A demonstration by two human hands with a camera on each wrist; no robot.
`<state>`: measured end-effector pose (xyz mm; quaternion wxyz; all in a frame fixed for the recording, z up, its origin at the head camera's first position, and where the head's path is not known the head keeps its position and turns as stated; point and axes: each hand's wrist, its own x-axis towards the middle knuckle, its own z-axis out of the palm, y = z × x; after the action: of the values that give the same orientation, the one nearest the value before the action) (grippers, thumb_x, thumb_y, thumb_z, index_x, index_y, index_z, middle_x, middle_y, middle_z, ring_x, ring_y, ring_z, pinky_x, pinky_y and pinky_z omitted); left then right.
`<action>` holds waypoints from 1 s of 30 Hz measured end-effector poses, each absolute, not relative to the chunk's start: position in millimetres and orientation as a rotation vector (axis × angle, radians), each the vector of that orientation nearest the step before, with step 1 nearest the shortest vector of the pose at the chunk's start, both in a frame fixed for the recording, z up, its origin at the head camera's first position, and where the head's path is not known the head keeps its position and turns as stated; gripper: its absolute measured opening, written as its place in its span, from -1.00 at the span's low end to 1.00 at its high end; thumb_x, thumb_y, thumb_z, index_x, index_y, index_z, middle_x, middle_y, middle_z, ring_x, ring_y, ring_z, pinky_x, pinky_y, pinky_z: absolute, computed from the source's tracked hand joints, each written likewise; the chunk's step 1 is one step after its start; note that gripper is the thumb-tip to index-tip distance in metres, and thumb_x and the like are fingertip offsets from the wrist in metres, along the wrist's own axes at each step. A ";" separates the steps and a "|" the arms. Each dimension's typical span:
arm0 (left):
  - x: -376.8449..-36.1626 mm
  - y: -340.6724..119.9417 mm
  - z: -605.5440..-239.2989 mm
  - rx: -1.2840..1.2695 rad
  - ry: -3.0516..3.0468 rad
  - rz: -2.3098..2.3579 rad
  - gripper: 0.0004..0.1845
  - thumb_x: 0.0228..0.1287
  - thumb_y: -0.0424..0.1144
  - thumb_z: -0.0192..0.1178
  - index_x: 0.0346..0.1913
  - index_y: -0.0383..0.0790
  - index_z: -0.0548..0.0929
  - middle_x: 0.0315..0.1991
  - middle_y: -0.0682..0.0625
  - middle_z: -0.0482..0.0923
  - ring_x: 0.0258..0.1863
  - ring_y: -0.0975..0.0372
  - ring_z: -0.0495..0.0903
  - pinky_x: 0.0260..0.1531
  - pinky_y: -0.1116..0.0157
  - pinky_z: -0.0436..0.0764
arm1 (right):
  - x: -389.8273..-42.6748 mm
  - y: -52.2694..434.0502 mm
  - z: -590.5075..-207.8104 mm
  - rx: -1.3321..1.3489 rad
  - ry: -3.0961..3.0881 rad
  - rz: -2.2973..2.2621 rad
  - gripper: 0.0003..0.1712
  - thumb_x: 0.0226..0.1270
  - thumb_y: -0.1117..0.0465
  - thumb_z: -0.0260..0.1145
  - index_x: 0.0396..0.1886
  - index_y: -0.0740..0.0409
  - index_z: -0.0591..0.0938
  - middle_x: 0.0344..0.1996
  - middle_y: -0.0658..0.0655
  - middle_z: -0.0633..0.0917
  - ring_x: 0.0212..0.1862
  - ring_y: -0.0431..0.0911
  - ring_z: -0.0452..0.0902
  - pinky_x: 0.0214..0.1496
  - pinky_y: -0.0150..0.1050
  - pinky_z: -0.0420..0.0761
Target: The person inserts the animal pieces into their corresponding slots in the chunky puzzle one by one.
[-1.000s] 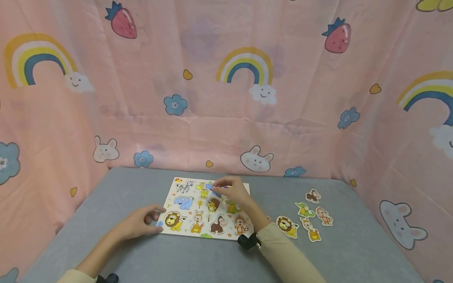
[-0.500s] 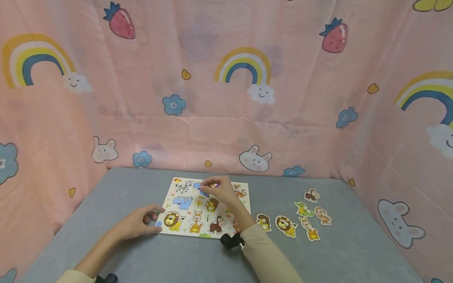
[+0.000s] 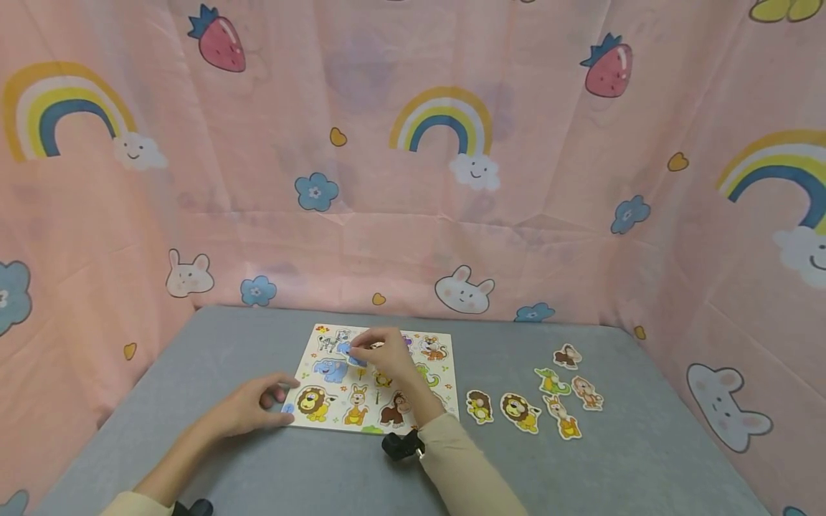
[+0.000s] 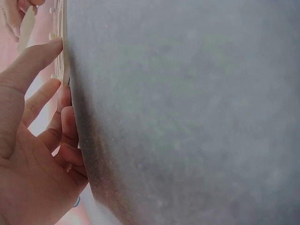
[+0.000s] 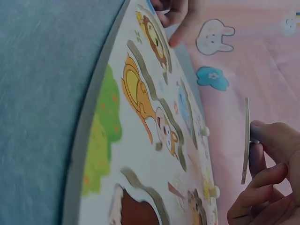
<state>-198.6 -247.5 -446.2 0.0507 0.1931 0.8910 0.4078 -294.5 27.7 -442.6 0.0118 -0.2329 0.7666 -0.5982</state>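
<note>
Blue puzzle piece (image 3: pixel 351 353) pinched by right hand (image 3: pixel 383 356), over puzzle board (image 3: pixel 445 373)

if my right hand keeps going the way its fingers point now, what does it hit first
Probably the zebra piece at the puzzle board's far left corner: the right hand, pinching a blue piece, points left there. Depth is unclear.

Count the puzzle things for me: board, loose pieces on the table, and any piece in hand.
Board: 1
Loose pieces on the table: 6
Held piece, pinched by the right hand: 1
Total: 8
</note>
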 end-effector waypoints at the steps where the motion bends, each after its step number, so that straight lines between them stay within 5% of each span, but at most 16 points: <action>1: -198.6 -247.5 -446.1 0.590 2.712 1.241 -0.44 0.09 -0.28 0.54 0.15 -0.34 0.59 -0.29 0.00 0.44 -0.38 0.20 0.38 -0.34 0.29 0.35 | -294.1 25.8 -443.2 -0.732 2.403 -1.853 -0.93 0.25 0.35 0.49 -0.29 0.29 0.79 -0.41 0.07 0.72 -0.27 0.00 0.57 -0.24 -0.24 0.52; 14: -199.8 -248.8 -446.8 0.603 2.713 1.243 -0.45 0.10 -0.28 0.54 0.15 -0.33 0.60 -0.29 0.01 0.45 -0.39 0.21 0.39 -0.36 0.30 0.36 | -289.4 2.6 -443.0 -0.530 2.462 -1.793 -0.96 0.23 0.34 0.52 -0.33 0.24 0.80 -0.44 -0.02 0.69 -0.24 -0.07 0.56 -0.19 -0.27 0.49; 30: -201.5 -250.3 -449.2 0.610 2.710 1.242 -0.44 0.11 -0.25 0.54 0.16 -0.32 0.59 -0.29 0.02 0.45 -0.41 0.24 0.39 -0.36 0.30 0.37 | -293.1 -6.3 -453.6 -0.581 2.521 -1.636 -0.96 0.23 0.29 0.54 -0.40 0.11 0.80 -0.47 -0.08 0.65 -0.33 -0.21 0.49 -0.24 -0.29 0.47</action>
<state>-201.5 -250.3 -449.2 0.0494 0.2001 0.8896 0.4076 -293.1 -6.3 -453.6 0.0402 -0.1898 0.8229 -0.5340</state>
